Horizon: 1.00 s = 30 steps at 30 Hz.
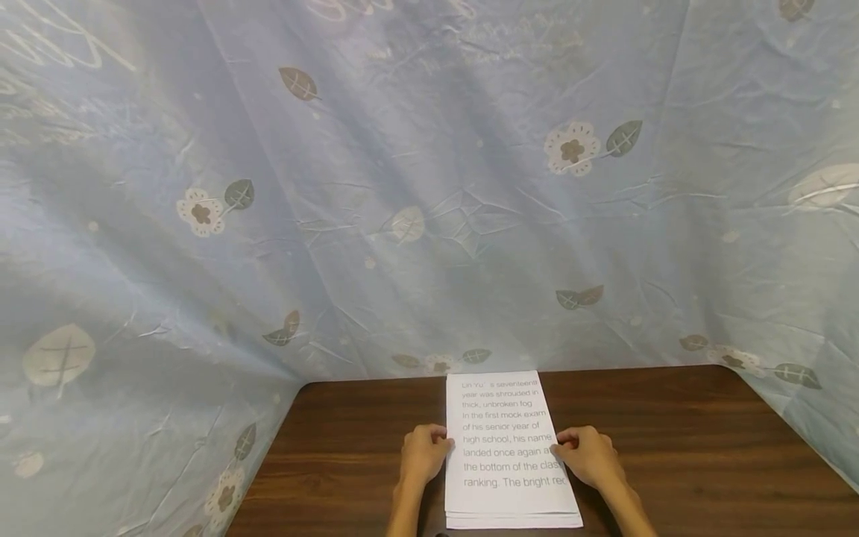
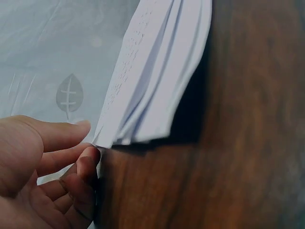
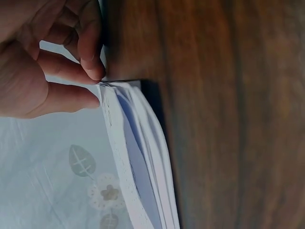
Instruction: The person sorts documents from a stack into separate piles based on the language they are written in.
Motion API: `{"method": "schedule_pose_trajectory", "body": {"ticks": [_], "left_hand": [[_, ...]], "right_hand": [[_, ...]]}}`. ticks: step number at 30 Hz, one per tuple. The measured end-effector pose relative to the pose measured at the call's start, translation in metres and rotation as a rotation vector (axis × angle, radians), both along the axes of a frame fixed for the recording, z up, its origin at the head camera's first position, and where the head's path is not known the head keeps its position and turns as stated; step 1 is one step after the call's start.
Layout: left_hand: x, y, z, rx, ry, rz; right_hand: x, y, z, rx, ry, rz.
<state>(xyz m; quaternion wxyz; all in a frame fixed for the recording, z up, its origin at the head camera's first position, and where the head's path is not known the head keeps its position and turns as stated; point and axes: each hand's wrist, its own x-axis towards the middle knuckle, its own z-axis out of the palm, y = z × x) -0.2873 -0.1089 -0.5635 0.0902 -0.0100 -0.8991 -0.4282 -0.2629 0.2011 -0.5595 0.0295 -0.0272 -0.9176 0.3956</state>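
A stack of printed paper sheets [image 1: 503,447] stands between the two hands, its large black text facing me. At its left side edge is the left hand [image 1: 424,453], thumb and index finger pinching the edge. The right hand [image 1: 589,456] pinches the opposite side edge. In the left wrist view the left hand [image 2: 52,167] has its thumb and fingertips at the end of the sheets [image 2: 157,81], which fan slightly apart. The right wrist view has the right hand [image 3: 57,62] at the edge of the sheets [image 3: 143,157], with gaps between some layers.
The stack is over a dark brown wood-grain table [image 1: 349,440]. Behind and to both sides of the table hangs a pale blue-grey cloth [image 1: 436,298] with printed leaves and flowers. A small dark object [image 1: 441,535] shows at the bottom edge of the head view.
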Motion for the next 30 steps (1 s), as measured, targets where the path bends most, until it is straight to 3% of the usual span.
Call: {"method": "schedule_pose_trajectory", "body": {"ticks": [6, 16, 23, 30], "left_hand": [[0.001, 0.0, 0.0, 0.034, -0.002, -0.015], [0.001, 0.001, 0.004, 0.057, 0.033, -0.01], [0.003, 0.001, 0.007, 0.225, -0.013, -0.049], [0.006, -0.002, 0.011, 0.377, -0.078, -0.076]], "right_hand": [[0.001, 0.0, 0.003, -0.001, 0.02, 0.006], [0.003, 0.0, 0.01, -0.095, 0.005, -0.001], [0.001, 0.001, 0.009, -0.317, -0.066, -0.004], [-0.002, 0.007, 0.006, -0.484, -0.124, 0.042]]}}
